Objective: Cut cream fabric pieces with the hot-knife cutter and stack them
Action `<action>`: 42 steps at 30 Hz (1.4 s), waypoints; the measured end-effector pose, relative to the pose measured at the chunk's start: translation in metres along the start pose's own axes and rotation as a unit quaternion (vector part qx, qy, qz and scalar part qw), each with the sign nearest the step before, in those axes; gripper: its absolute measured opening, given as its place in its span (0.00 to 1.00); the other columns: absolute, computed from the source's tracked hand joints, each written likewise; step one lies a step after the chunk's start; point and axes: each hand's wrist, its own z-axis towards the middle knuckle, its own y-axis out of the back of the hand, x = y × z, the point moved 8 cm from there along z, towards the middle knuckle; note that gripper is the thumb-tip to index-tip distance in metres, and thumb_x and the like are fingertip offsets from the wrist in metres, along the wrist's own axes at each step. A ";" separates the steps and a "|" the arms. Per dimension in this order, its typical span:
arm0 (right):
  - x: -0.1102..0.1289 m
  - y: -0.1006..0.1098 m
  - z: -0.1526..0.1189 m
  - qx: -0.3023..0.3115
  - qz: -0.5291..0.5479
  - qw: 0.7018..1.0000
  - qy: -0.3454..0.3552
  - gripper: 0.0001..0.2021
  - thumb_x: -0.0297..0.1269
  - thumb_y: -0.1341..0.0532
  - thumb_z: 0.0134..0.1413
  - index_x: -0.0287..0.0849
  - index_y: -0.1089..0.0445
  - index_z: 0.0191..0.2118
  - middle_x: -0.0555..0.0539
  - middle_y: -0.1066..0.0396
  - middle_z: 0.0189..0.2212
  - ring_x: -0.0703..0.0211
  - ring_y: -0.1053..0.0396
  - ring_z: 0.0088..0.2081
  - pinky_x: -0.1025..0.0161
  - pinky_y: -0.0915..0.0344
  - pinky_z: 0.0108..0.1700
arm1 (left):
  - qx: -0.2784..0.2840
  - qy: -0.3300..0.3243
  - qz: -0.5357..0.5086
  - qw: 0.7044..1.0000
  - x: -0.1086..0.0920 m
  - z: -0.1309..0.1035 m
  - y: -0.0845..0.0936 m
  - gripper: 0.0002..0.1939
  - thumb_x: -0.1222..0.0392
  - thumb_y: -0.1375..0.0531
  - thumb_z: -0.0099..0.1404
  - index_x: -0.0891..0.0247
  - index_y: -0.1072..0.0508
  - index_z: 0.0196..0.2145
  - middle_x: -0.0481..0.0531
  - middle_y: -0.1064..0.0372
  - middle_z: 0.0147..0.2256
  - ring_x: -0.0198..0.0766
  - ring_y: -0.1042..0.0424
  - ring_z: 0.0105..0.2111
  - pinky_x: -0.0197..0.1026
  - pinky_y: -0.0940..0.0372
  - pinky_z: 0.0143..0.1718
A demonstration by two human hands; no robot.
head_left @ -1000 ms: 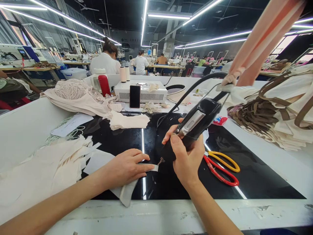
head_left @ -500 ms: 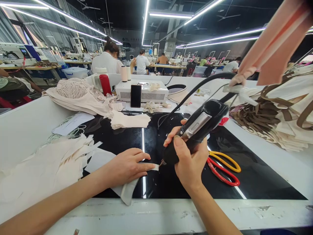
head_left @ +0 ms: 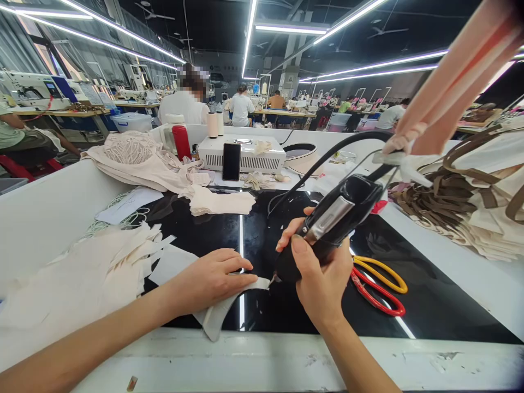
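My left hand (head_left: 219,278) lies flat with its fingers stretched out, pressing a curved pale fabric piece (head_left: 216,316) onto the black glossy board (head_left: 262,311). The narrow end of that fabric sticks out past my fingertips. My right hand (head_left: 321,273) is wrapped round a black corded hand tool (head_left: 339,210) with a metal lever on its side. Its thin metal tip (head_left: 273,280) points down-left, at the fabric's end; whether it touches cannot be made out. Under my left hand, a white sheet (head_left: 172,262) is partly hidden.
Scissors with yellow and red handles (head_left: 379,289) lie right of my right hand. Cream fabric pieces (head_left: 82,273) pile up at left, another stack (head_left: 221,202) behind. A phone (head_left: 231,161) leans on a white box (head_left: 262,155). Pink cloth (head_left: 446,82) hangs by the tool's cable.
The tool's tip has drawn slightly back to the right, and more of the fabric's narrow end shows past my left fingers. The whole view has shifted a little.
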 end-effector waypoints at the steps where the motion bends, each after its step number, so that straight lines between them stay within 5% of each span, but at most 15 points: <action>1: 0.001 0.000 -0.001 0.004 0.001 1.000 0.002 0.15 0.36 0.30 0.57 0.48 0.30 0.48 0.54 0.25 0.33 0.62 0.28 0.28 0.62 0.28 0.32 | -0.006 -0.002 -0.005 1.000 -0.001 -0.001 0.001 0.09 0.65 0.42 0.77 0.62 0.25 0.52 0.55 0.26 0.49 0.41 0.27 0.47 0.47 0.32 0.56; 7: 0.003 0.000 -0.003 0.008 0.004 1.000 0.001 0.18 0.37 0.29 0.57 0.49 0.31 0.52 0.53 0.25 0.34 0.61 0.28 0.29 0.61 0.27 0.34 | 0.004 0.013 -0.016 1.000 -0.004 -0.008 0.001 0.09 0.72 0.43 0.75 0.64 0.26 0.48 0.55 0.25 0.45 0.40 0.28 0.44 0.46 0.32 0.55; 20: 0.006 0.002 -0.004 0.003 0.011 1.000 0.009 0.18 0.38 0.28 0.57 0.47 0.31 0.51 0.54 0.25 0.33 0.62 0.28 0.28 0.63 0.28 0.33 | -0.018 0.078 -0.080 0.994 0.002 -0.015 -0.001 0.09 0.66 0.42 0.76 0.63 0.24 0.50 0.54 0.27 0.44 0.38 0.27 0.43 0.40 0.30 0.48; 42: 0.001 -0.009 0.005 -0.039 0.037 0.999 -0.007 0.19 0.38 0.28 0.53 0.46 0.31 0.50 0.53 0.27 0.32 0.62 0.29 0.27 0.61 0.30 0.33 | -0.042 0.058 -0.035 0.997 -0.007 -0.012 -0.003 0.11 0.73 0.41 0.72 0.61 0.25 0.46 0.51 0.27 0.39 0.38 0.30 0.37 0.40 0.33 0.44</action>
